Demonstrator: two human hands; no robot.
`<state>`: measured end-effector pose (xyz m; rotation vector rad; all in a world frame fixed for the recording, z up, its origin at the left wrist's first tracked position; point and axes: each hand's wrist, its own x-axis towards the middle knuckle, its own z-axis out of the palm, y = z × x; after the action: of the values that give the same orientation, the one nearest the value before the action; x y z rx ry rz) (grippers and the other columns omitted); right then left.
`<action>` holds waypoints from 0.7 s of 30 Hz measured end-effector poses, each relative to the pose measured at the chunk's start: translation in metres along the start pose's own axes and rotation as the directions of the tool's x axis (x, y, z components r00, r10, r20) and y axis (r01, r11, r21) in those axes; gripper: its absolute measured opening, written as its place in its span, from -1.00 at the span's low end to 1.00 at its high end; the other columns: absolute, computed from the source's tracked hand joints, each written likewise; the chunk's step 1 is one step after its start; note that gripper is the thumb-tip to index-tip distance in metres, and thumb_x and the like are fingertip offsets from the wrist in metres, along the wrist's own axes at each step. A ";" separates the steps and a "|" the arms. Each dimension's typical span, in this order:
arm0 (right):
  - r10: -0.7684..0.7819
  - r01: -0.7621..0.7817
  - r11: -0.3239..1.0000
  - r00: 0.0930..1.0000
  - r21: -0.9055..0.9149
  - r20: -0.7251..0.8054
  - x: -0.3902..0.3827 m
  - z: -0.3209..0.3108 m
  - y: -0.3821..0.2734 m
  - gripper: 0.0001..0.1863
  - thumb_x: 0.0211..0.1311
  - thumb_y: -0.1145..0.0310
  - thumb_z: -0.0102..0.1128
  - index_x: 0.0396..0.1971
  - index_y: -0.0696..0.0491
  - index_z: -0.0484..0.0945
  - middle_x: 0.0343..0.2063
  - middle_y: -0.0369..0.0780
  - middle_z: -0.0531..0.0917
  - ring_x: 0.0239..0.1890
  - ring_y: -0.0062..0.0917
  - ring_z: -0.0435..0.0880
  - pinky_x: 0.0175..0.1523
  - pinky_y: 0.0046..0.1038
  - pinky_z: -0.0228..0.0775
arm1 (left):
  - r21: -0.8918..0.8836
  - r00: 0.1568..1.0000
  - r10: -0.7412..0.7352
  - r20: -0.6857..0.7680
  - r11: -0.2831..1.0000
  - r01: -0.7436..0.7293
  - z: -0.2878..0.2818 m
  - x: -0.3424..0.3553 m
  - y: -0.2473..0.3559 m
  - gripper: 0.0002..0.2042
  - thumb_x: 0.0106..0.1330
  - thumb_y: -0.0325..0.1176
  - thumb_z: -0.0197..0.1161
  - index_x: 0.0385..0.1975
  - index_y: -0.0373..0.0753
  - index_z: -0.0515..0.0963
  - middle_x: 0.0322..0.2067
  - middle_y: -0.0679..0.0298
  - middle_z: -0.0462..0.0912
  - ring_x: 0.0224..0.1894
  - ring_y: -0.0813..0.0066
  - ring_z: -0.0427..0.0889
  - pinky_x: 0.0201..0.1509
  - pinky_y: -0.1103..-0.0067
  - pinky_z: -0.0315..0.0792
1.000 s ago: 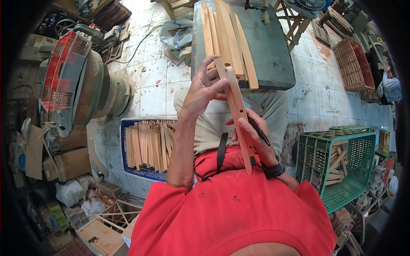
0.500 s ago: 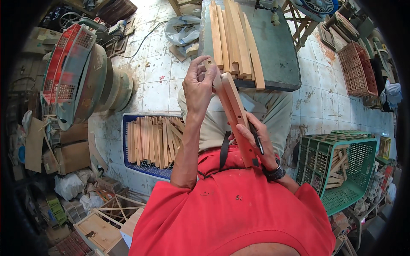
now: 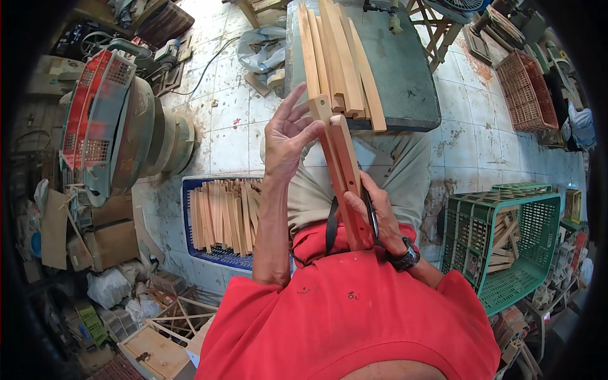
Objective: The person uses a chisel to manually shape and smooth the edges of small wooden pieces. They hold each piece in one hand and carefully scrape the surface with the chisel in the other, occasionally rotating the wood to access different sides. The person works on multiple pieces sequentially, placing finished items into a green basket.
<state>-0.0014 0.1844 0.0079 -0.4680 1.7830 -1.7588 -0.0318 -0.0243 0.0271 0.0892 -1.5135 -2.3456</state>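
Two wooden strips (image 3: 347, 152) with drilled holes lie side by side in front of my red shirt, running lengthwise away from me. My right hand (image 3: 384, 212) is closed round their near part, with a slim black pen (image 3: 373, 218) held along its fingers. At the far end, my left hand (image 3: 286, 140) has its fingers spread. Its thumb tip lies at the edge of the left strip, close to a hole. Beyond the strips, several more wooden strips (image 3: 345, 60) rest on a dark green table (image 3: 408, 95).
A blue basket (image 3: 218, 256) of upright wooden pieces stands left of my legs. To the right is a green crate (image 3: 468, 253) with wood pieces inside. A large machine with a red guard (image 3: 101, 107) stands at the left. A brown crate (image 3: 522, 95) sits at the far right.
My left hand has loosened from the far end of the strips, its fingers now spread. The pen has turned more upright against the strips. My view has shifted slightly.
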 end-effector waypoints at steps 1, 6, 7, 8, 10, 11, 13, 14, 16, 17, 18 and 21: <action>0.037 -0.039 0.997 0.999 0.059 0.026 0.001 0.000 -0.002 -0.49 0.42 0.16 0.10 0.18 0.18 0.30 -0.26 -0.13 0.67 -0.44 -0.49 0.71 -0.33 -0.46 0.54 | 0.032 0.999 -0.029 -0.022 0.999 0.029 0.000 0.000 -0.001 -0.52 0.28 -0.56 0.28 0.21 -0.45 0.38 -0.02 0.00 0.63 0.03 0.39 0.63 0.08 0.56 0.56; 0.090 -0.104 0.978 0.992 0.178 0.088 0.017 -0.002 -0.014 -0.47 0.45 0.11 0.03 0.21 0.18 0.27 -0.07 -0.10 0.65 -0.46 -0.52 0.69 -0.35 -0.48 0.58 | 0.143 0.979 -0.045 -0.199 0.987 0.074 0.021 0.004 -0.011 -0.55 0.30 -0.52 0.30 0.17 -0.52 0.41 -0.02 0.05 0.63 0.00 0.46 0.63 0.10 0.60 0.53; 0.074 -0.088 0.980 0.994 0.179 0.085 0.021 -0.003 -0.014 -0.47 0.45 0.11 0.03 0.21 0.18 0.26 -0.07 -0.10 0.64 -0.47 -0.53 0.68 -0.37 -0.48 0.57 | 0.185 0.969 -0.027 -0.247 0.980 0.074 0.025 0.005 -0.015 -0.58 0.32 -0.49 0.29 0.15 -0.48 0.45 -0.03 0.06 0.64 -0.05 0.51 0.62 0.06 0.65 0.51; 0.057 -0.071 0.981 0.995 0.179 0.082 0.024 -0.003 -0.015 -0.47 0.45 0.11 0.02 0.21 0.18 0.26 -0.06 -0.10 0.64 -0.48 -0.53 0.67 -0.38 -0.48 0.57 | 0.252 0.964 -0.001 -0.266 0.965 0.071 0.028 0.005 -0.016 -0.60 0.33 -0.48 0.29 0.14 -0.47 0.47 -0.04 0.06 0.64 -0.07 0.52 0.62 0.04 0.65 0.51; 0.041 -0.046 0.972 0.999 0.232 0.027 0.027 0.001 -0.019 -0.50 0.44 0.09 0.04 0.15 0.17 0.32 -0.16 -0.18 0.67 -0.53 -0.56 0.66 -0.46 -0.53 0.52 | 0.382 0.952 0.057 -0.301 0.922 0.065 0.031 0.004 -0.016 -0.62 0.34 -0.45 0.28 0.13 -0.44 0.50 -0.07 0.07 0.65 -0.10 0.54 0.62 0.01 0.67 0.50; 0.033 -0.032 0.966 0.999 0.257 0.001 0.028 0.002 -0.021 -0.51 0.43 0.08 0.05 0.12 0.16 0.35 -0.21 -0.22 0.68 -0.56 -0.58 0.65 -0.50 -0.55 0.49 | 0.389 0.947 0.079 -0.310 0.920 0.050 0.033 0.006 -0.016 -0.59 0.34 -0.44 0.29 0.16 -0.43 0.47 -0.08 0.07 0.65 -0.11 0.54 0.62 0.00 0.67 0.49; 0.016 -0.016 0.963 1.000 0.269 0.003 0.031 0.002 -0.023 -0.50 0.42 0.08 0.05 0.13 0.16 0.34 -0.21 -0.20 0.68 -0.57 -0.58 0.65 -0.50 -0.55 0.50 | 0.403 0.935 0.124 -0.331 0.915 0.022 0.034 0.008 -0.015 -0.53 0.34 -0.42 0.30 0.23 -0.40 0.41 -0.08 0.08 0.64 -0.14 0.54 0.62 -0.01 0.68 0.48; 0.008 -0.009 0.961 1.000 0.275 0.005 0.033 0.001 -0.024 -0.49 0.42 0.07 0.05 0.14 0.16 0.34 -0.20 -0.20 0.68 -0.57 -0.57 0.64 -0.50 -0.55 0.50 | 0.361 0.954 0.115 -0.278 0.933 -0.007 0.034 0.010 -0.013 -0.49 0.33 -0.41 0.31 0.26 -0.37 0.37 -0.08 0.09 0.63 -0.13 0.54 0.63 -0.03 0.67 0.49; 0.020 -0.031 0.954 0.999 0.299 0.040 0.036 -0.004 -0.029 -0.48 0.44 0.09 0.02 0.19 0.17 0.29 -0.14 -0.13 0.66 -0.56 -0.56 0.64 -0.46 -0.53 0.52 | 0.267 0.981 0.098 -0.168 0.962 -0.051 0.029 0.016 -0.007 -0.41 0.31 -0.40 0.33 0.33 -0.31 0.29 -0.07 0.12 0.61 -0.12 0.53 0.64 -0.07 0.66 0.53; 0.029 -0.045 0.949 0.998 0.313 0.057 0.036 -0.006 -0.030 -0.47 0.45 0.10 0.01 0.21 0.17 0.26 -0.11 -0.10 0.65 -0.55 -0.55 0.64 -0.44 -0.52 0.53 | 0.253 0.994 0.018 -0.110 0.967 0.010 0.022 0.019 -0.003 -0.40 0.29 -0.41 0.34 0.33 -0.27 0.28 -0.07 0.13 0.60 -0.12 0.52 0.65 -0.11 0.65 0.55; 0.026 -0.045 0.945 0.998 0.324 0.064 0.037 -0.007 -0.031 -0.46 0.44 0.09 0.02 0.21 0.17 0.26 -0.12 -0.10 0.65 -0.56 -0.55 0.64 -0.44 -0.52 0.53 | 0.242 0.997 -0.062 -0.051 0.968 0.072 0.014 0.023 0.002 -0.38 0.27 -0.42 0.36 0.33 -0.24 0.27 -0.07 0.13 0.58 -0.12 0.50 0.66 -0.15 0.64 0.58; 0.022 -0.046 0.941 0.997 0.336 0.075 0.039 -0.010 -0.034 -0.45 0.42 0.07 0.04 0.18 0.18 0.29 -0.18 -0.11 0.66 -0.59 -0.56 0.62 -0.47 -0.53 0.52 | 0.236 0.983 -0.173 0.057 0.959 0.155 0.010 0.029 0.012 -0.40 0.24 -0.43 0.38 0.28 -0.14 0.29 -0.03 0.11 0.56 -0.14 0.47 0.67 -0.25 0.61 0.63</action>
<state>-0.0426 0.1663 0.0350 -0.3476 1.3927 -1.9492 -0.0588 -0.0295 0.0455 0.1899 -1.8791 -2.3097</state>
